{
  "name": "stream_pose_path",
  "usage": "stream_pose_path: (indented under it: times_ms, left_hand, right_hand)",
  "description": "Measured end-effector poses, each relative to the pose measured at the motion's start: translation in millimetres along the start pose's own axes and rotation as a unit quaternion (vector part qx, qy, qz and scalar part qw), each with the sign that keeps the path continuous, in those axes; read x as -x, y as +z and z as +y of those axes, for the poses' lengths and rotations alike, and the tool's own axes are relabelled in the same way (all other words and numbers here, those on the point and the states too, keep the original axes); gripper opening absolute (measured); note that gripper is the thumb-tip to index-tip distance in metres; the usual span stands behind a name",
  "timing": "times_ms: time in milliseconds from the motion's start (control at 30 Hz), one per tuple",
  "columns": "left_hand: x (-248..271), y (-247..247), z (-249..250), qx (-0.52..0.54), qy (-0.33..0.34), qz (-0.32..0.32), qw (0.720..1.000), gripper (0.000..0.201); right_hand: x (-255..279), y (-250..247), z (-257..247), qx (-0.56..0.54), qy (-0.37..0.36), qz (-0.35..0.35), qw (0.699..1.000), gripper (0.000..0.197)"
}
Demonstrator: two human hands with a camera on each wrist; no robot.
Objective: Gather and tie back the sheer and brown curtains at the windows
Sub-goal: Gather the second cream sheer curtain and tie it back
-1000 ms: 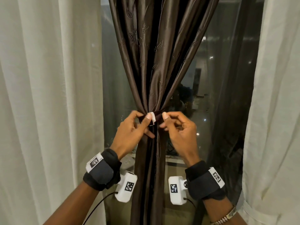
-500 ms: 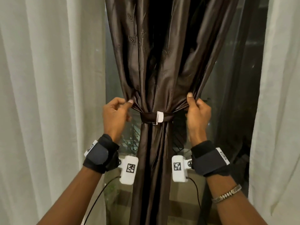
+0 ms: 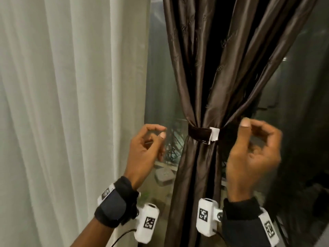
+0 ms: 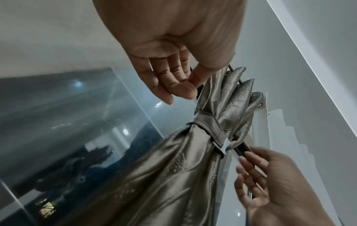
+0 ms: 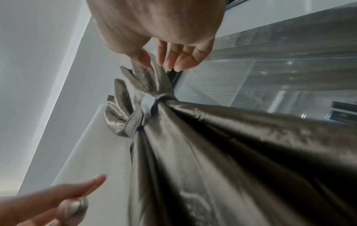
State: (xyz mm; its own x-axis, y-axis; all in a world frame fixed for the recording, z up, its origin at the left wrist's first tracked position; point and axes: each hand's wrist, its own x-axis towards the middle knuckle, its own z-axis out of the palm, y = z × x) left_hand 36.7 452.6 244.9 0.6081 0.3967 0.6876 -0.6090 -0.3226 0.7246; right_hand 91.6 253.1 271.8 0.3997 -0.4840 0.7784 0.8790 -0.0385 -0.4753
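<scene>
The brown curtain point(image 3: 201, 68) hangs gathered at the window, cinched at its waist by a brown tie band point(image 3: 199, 133) that ends in a white tab point(image 3: 213, 135). My left hand point(image 3: 161, 132) hovers just left of the band with loosely curled fingers and holds nothing. To the right of the band is my right hand point(image 3: 252, 129), thumb up beside the curtain's edge, fingers loosely curled and empty. The left wrist view shows the band point(image 4: 210, 128) wrapped round the folds, with my right hand point(image 4: 270, 183) spread beside it. In the right wrist view the white tab point(image 5: 146, 102) sits on the band.
A sheer white curtain point(image 3: 62, 104) hangs loose on the left, filling that side. Dark window glass point(image 3: 160, 86) shows between the two curtains and to the right of the brown one. A low sill with small objects lies behind the curtain's lower part.
Both hands fastened the tie, then pinched and spread the folds above it. They have now let go and drawn back a little. My view has shifted left.
</scene>
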Motion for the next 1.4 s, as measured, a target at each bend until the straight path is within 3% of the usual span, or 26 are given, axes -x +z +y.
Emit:
stream_pose_path:
  times_ms: [67,133,200,333,433,500,633,700,767,867,967,1033,1100,1167,1233,1333,1400]
  left_hand:
    - [9,-24,-10,-0.024,0.004,0.023,0.999,0.009]
    - [15,-47,-19,-0.054,0.012,0.041,0.998,0.010]
    - [18,-72,-30,-0.073,0.023,0.049,0.996,0.011]
    - [24,-124,-47,-0.087,0.050,0.079,0.992,0.009]
    - [30,-158,-63,-0.093,0.089,0.128,0.983,0.007]
    - [30,-177,-77,-0.087,0.083,0.151,0.981,0.027]
    - [22,-204,-112,-0.116,-0.005,0.080,0.990,0.063]
    - [20,-211,-129,-0.145,-0.017,0.068,0.987,0.068]
    - [19,-217,-143,-0.175,-0.019,0.100,0.979,0.072]
    - [20,-225,-168,-0.231,-0.042,0.157,0.959,0.090]
    - [29,-234,-190,-0.236,-0.081,0.148,0.957,0.093]
    - [38,-239,-199,-0.223,-0.116,0.108,0.962,0.077]
    - [46,-245,-203,-0.201,-0.142,0.090,0.965,0.059]
    - [54,-248,-205,-0.196,-0.153,0.100,0.963,0.055]
    - [66,-250,-205,-0.199,-0.149,0.117,0.961,0.058]
    - [84,-247,-203,-0.236,-0.106,0.094,0.961,0.047]
    - [97,-238,-200,-0.269,-0.073,0.032,0.960,0.034]
  right_hand:
    - [27,5,-6,0.000,-0.036,-0.025,0.999,0.015]
    - [59,16,-7,0.010,-0.038,-0.107,0.993,0.028]
    - [93,37,0,0.025,-0.014,-0.178,0.984,0.034]
    - [159,86,11,0.040,0.070,-0.270,0.959,0.024]
    - [201,111,17,0.052,0.146,-0.272,0.950,0.029]
    - [221,122,25,0.054,0.215,-0.248,0.943,0.050]
    - [247,134,33,0.054,0.345,-0.199,0.916,0.089]
    - [262,135,27,0.038,0.333,-0.190,0.923,0.092]
    - [277,134,24,0.011,0.297,-0.208,0.932,0.092]
    - [295,132,23,0.029,0.287,-0.280,0.916,0.114]
    - [315,128,20,0.043,0.287,-0.318,0.903,0.127]
    - [330,130,23,0.095,0.304,-0.351,0.881,0.126]
    - [343,134,37,0.117,0.351,-0.367,0.853,0.105]
    - [348,134,52,0.107,0.419,-0.327,0.840,0.071]
    - [345,133,62,0.060,0.486,-0.285,0.824,0.069]
    - [341,140,55,0.027,0.473,-0.288,0.832,0.055]
    - [347,149,47,0.032,0.448,-0.326,0.832,0.063]
